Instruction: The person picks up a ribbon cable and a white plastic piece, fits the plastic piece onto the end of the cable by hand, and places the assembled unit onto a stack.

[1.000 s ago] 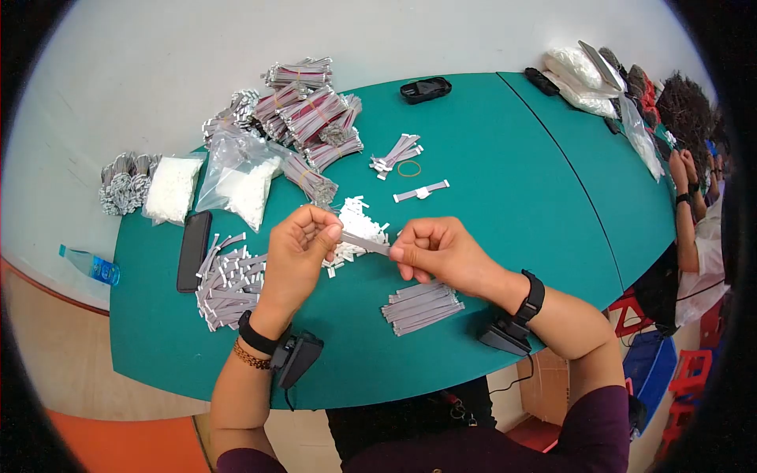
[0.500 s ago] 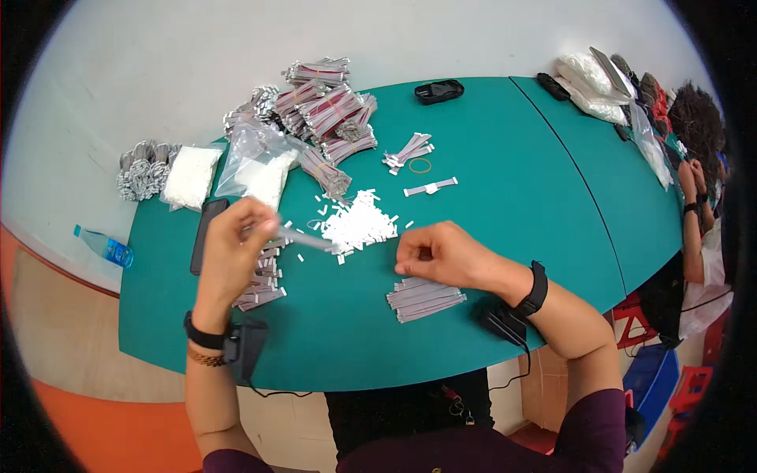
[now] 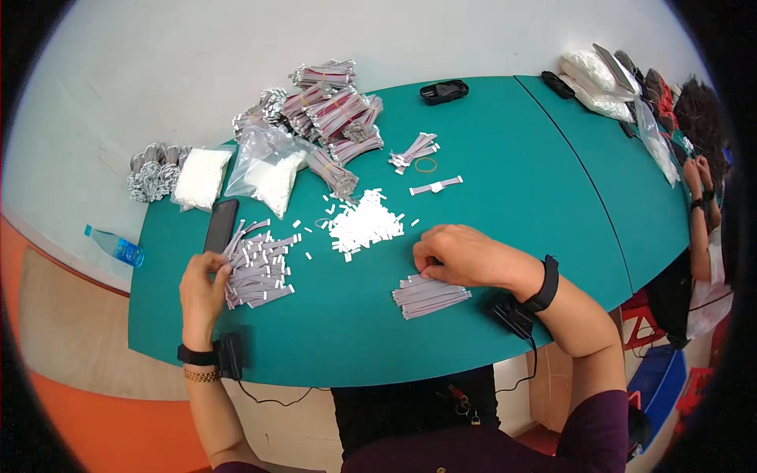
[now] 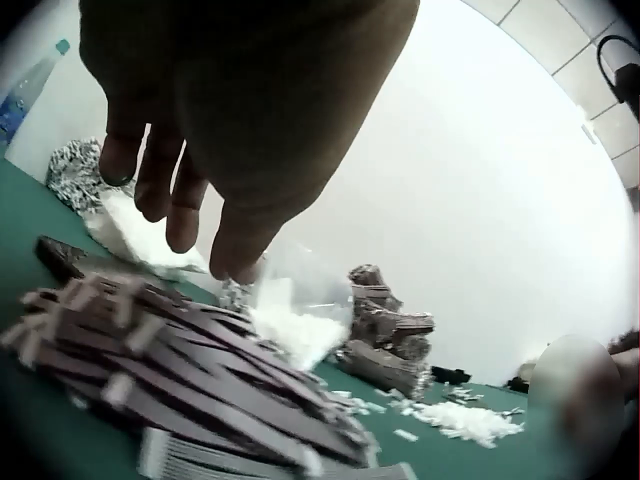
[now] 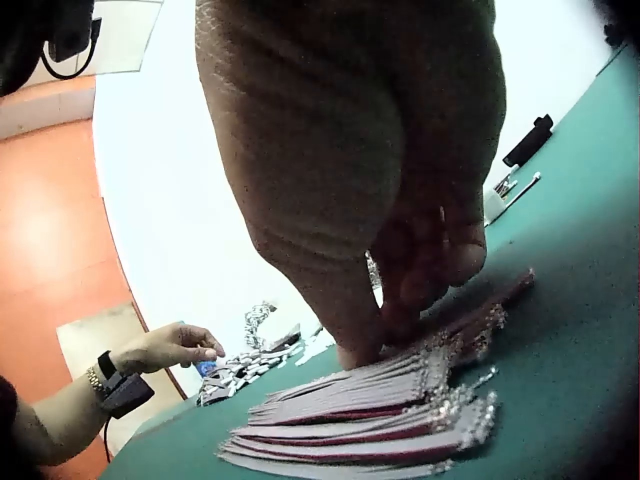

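Note:
My left hand [image 3: 203, 288] hovers at the near left edge of a loose pile of white-ended grey ribbon cables [image 3: 260, 268]. Its fingers hang loosely above that pile in the left wrist view, with nothing held. Over a neat stack of flat grey ribbon cables [image 3: 430, 298], my right hand [image 3: 465, 256] has its fingers curled down. Its thumb and fingertips pinch a ribbon cable [image 5: 490, 305] at the stack's far edge, set at an angle to the others in the right wrist view. A heap of small white connector pieces [image 3: 364, 225] lies between the hands.
Rubber-banded cable bundles [image 3: 339, 114] are piled at the back, beside bags of white pieces [image 3: 276, 177]. A phone [image 3: 221, 225] borders the loose pile. Further right are a small cable group [image 3: 414, 152], a rubber band [image 3: 426, 165] and a single cable [image 3: 436, 186]. A bottle [image 3: 118, 246] stands left.
Both hands held a ribbon cable between them; the left hand carried it left and let it go at the loose pile. The right hand moved down to the neat stack and took hold of a cable.

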`<state>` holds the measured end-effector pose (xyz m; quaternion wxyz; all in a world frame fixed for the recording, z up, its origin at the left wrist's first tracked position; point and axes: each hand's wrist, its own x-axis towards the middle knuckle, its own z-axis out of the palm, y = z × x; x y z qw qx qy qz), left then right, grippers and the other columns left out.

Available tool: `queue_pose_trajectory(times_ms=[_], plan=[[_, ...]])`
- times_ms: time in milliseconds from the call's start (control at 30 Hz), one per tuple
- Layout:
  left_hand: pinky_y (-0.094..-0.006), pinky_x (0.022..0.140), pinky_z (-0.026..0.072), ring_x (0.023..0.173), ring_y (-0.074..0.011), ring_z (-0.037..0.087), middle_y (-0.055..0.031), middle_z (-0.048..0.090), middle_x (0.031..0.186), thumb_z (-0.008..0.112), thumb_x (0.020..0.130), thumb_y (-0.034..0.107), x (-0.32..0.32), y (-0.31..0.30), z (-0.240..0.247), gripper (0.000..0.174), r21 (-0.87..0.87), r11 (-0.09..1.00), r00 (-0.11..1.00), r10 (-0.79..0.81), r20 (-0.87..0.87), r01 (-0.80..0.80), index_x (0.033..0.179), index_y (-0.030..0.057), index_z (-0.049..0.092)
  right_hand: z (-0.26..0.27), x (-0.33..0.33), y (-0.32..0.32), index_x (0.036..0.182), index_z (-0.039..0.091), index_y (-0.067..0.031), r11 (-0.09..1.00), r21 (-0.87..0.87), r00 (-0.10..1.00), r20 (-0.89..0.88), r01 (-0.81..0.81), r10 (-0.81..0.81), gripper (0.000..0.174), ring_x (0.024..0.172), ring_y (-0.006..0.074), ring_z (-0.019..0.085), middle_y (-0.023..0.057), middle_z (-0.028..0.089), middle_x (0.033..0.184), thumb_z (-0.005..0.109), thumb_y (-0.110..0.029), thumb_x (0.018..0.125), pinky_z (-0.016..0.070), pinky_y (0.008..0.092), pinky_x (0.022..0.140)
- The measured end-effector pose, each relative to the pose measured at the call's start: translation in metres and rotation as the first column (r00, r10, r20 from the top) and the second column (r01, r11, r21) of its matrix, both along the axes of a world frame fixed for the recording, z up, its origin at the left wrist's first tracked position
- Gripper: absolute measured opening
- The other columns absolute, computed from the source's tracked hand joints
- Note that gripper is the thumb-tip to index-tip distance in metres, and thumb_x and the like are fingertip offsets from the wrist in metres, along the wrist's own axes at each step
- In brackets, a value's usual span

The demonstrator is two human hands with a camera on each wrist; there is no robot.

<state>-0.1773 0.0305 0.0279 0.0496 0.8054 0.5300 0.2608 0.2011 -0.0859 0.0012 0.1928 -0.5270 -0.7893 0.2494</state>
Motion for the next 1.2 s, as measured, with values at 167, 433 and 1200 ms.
queue_pose_trajectory(times_ms=[167, 433, 1200], plan=[[-0.0305, 0.061, 0.0462, 0.071, -0.0218, 0.060, -0.0085, 0.060, 0.079, 0.065, 0.075, 0.002, 0.069, -0.009, -0.003, 0.011, -0.072, 0.964, 0.953, -0.241, 0.182, 0.257, 0.085, 0.0038, 0.061, 0.006, -0.001, -0.001, 0.075, 0.059, -0.0019, 0.998, -0.062, 1.000, -0.005, -0.003, 0.002, 0.011, 0.077, 0.0326, 0.059, 0.0143, 0.060, 0.075, 0.066, -0.009, 0.071, 0.0447, 0.0418, 0.066], [-0.0337, 0.063, 0.0439, 0.071, -0.0232, 0.056, -0.0068, 0.059, 0.074, 0.070, 0.069, 0.003, 0.139, -0.019, -0.031, 0.015, -0.088, 0.872, 0.874, -0.485, -0.019, 0.482, 0.082, 0.0055, 0.062, 0.004, 0.001, 0.000, 0.076, 0.058, -0.0016, 0.996, -0.084, 1.000, -0.013, -0.014, 0.013, 0.011, 0.077, 0.0321, 0.058, 0.0137, 0.059, 0.075, 0.065, -0.008, 0.072, 0.0438, 0.0413, 0.065], [-0.0234, 0.060, 0.0447, 0.065, -0.0117, 0.056, -0.0037, 0.059, 0.073, 0.067, 0.072, 0.000, 0.152, -0.023, -0.014, 0.014, -0.266, 0.797, 0.839, -0.491, 0.235, 0.541, 0.081, 0.0021, 0.056, 0.009, -0.002, -0.001, 0.078, 0.060, -0.0028, 0.994, -0.105, 1.000, -0.024, 0.011, -0.014, 0.010, 0.077, 0.0320, 0.059, 0.0133, 0.061, 0.076, 0.066, -0.008, 0.072, 0.0448, 0.0406, 0.064]])
